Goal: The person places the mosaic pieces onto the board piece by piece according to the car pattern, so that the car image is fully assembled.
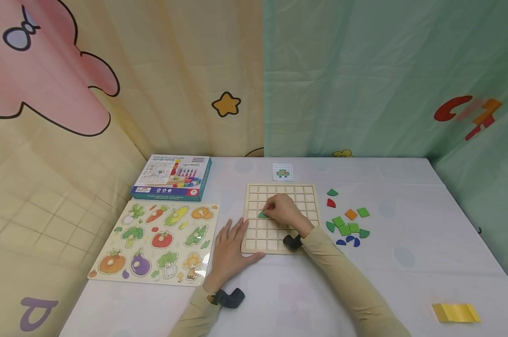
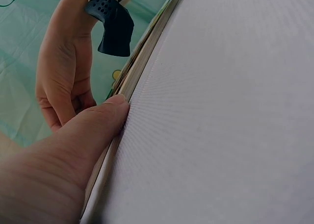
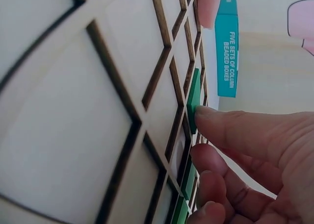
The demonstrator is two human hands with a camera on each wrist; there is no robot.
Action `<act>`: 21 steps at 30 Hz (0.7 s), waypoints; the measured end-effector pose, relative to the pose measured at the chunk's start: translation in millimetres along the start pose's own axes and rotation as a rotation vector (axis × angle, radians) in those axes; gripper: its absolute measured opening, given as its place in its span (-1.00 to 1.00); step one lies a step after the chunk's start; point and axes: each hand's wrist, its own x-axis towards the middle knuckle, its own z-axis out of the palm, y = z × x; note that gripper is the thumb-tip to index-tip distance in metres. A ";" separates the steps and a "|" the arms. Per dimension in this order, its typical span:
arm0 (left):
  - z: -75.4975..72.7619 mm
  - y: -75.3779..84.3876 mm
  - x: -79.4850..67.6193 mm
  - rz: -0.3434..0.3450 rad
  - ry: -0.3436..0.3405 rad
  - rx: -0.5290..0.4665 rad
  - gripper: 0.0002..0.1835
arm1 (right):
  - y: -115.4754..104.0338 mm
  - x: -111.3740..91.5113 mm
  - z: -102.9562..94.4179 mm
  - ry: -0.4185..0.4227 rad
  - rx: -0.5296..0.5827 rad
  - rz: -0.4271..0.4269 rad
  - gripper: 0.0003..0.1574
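A wooden grid board (image 1: 257, 244) lies flat on the table. My right hand (image 1: 284, 209) is over its middle and pinches a green quarter-circle piece (image 1: 262, 215), its thumb against that piece (image 3: 194, 104) in the right wrist view. Further green pieces (image 3: 189, 177) sit in the grid below the fingers there; in the head view the hand hides them. My left hand (image 1: 230, 250) rests at the board's lower left corner, fingers spread and straight, with the thumb (image 2: 105, 113) along the front edge.
Right of the board lie loose green squares (image 1: 338, 221), an orange square (image 1: 351, 215), a red quarter circle (image 1: 331, 203) and blue half circles (image 1: 349, 238). A pattern card (image 1: 283, 172) lies behind. Leftward are a vegetable puzzle (image 1: 173, 245) and a box (image 1: 171, 175); yellow paper (image 1: 456, 313) lies front right.
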 end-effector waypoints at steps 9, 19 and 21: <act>1.1 -0.6 -0.2 -0.008 -0.005 -0.008 0.08 | 0.5 -6.3 -5.4 -0.048 -0.020 -0.004 -0.95; -0.3 0.2 0.3 -0.022 -0.019 -0.008 0.09 | 8.5 -25.1 -15.9 0.003 -0.045 -0.017 -0.87; -0.6 0.5 0.2 -0.025 -0.022 -0.012 0.08 | 11.3 -31.2 -22.2 0.029 -0.030 -0.023 -0.86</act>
